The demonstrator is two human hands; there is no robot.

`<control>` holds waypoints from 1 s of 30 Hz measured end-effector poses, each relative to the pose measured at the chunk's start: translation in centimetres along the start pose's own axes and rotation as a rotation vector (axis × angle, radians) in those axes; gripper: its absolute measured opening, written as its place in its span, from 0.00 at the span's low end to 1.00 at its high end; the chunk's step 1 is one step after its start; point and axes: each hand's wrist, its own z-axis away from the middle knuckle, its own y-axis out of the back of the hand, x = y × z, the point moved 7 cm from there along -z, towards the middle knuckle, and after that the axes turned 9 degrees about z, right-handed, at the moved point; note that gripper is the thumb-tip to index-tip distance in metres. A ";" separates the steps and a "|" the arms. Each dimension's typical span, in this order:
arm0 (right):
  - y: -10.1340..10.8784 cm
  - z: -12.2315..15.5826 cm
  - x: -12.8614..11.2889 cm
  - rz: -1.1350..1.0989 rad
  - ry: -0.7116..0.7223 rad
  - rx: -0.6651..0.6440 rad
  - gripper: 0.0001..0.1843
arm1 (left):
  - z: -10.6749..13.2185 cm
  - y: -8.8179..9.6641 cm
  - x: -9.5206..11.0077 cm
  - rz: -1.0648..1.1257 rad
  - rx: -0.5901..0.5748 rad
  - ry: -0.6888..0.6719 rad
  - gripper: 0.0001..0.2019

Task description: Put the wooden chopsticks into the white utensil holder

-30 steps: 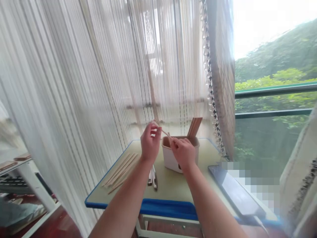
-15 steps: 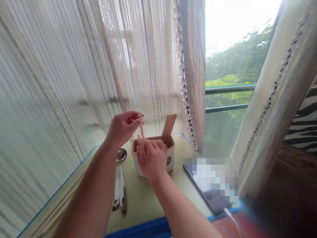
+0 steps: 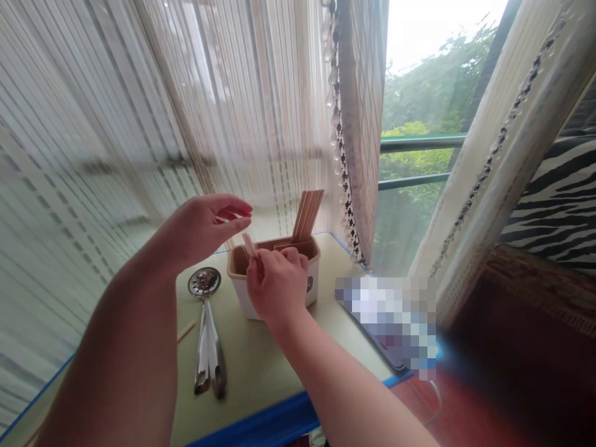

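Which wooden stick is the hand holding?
The stick pinched in the right hand, poking up over the left end of the box. The bundled sticks lean untouched at its back, and a loose stick lies flat on the table.

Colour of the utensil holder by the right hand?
White rectangular plastic holder with a tan rim; shows best in the head view.
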 end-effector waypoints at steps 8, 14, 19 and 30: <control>0.3 -0.1 0.1 -0.003 -0.002 0.009 0.09 | 0.3 0.7 -1.4 -0.028 -0.060 0.100 0.14; 0.5 -0.5 0.2 0.045 0.003 -0.030 0.09 | 0.3 0.3 -1.2 -0.077 -0.072 0.112 0.12; 0.5 -0.5 0.3 0.016 -0.021 -0.017 0.09 | 0.3 0.1 -1.0 -0.109 -0.052 0.100 0.11; 0.4 -0.5 0.4 -0.023 -0.014 0.008 0.07 | 0.3 0.4 0.7 -0.108 0.178 0.038 0.11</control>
